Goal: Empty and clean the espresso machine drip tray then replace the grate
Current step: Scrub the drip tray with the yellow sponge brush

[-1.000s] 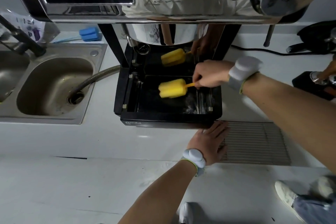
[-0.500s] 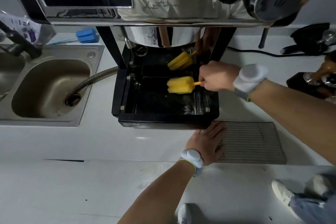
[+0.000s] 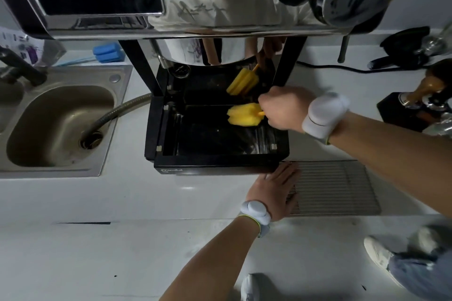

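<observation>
Nearest, on the white counter (image 3: 97, 203): left hand (image 3: 276, 190) flat, fingers spread, partly on the metal grate (image 3: 337, 186). Beyond, black drip tray (image 3: 215, 161) at the machine's base; right hand (image 3: 283, 110) closed around yellow sponge brush (image 3: 242, 117) inside it.

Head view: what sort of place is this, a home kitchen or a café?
Probably a kitchen or coffee corner; home or café, I cannot tell. An espresso machine stands on a white counter beside a steel sink, with a tamper nearby.
</observation>
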### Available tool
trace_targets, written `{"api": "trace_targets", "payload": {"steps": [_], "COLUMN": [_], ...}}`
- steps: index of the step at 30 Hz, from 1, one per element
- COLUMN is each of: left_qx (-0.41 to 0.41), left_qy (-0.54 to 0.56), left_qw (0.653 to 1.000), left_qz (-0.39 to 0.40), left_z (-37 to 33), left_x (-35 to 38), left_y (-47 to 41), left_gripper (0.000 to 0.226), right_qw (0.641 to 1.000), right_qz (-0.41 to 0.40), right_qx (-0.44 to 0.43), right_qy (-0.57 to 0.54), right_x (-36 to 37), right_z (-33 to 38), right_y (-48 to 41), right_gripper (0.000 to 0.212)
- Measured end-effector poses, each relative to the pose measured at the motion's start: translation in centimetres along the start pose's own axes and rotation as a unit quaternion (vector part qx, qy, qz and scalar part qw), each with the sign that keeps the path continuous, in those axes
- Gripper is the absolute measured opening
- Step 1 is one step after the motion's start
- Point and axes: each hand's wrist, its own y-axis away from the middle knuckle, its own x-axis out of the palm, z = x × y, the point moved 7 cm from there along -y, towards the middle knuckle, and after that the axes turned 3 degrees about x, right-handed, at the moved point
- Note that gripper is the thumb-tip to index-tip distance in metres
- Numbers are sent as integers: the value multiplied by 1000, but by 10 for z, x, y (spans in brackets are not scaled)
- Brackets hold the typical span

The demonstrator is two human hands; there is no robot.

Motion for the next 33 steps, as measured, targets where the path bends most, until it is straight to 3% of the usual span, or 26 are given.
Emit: {"api": "trace_targets", "payload": {"steps": [6,10,13,18,21,28,30,33], "left_qx": [-4,-4,-4,8,-3,-4,-6,-6], "left_qy": [5,6,7,7,4,-3,-5,-2], "left_qw": [1000,1000,1000,1000,1000,1000,1000,1000], "left_qz": [6,1,4,5,2,3,5,3], "left_z": [1,1,1,0,2,0,0,1], "left_x": [2,1,2,0,-2,0,0,0], "left_y": [0,-1,-1,-4,-2,-1,0,1], "left_gripper": [59,59,59,59,59,59,60,59], "right_qw": [987,1000,998,999,991,993,992,983], "right_qz": [99,-24,-58,24,119,-61,-37,81], "right_qx": [-59,-3,15,-22,-37,26,22,-43], "right_qy": [116,7,2,39,49,-102,-119,-161], "right_x": [-11,-33,-27,-25,-29,-30,-12,20], "right_z": [4,-4,7,-3,3,2,9,3], "right_y": [15,0,5,25,18,-26,-34,-37], "right_gripper": [36,28,12,16,39,17,21,23]}}
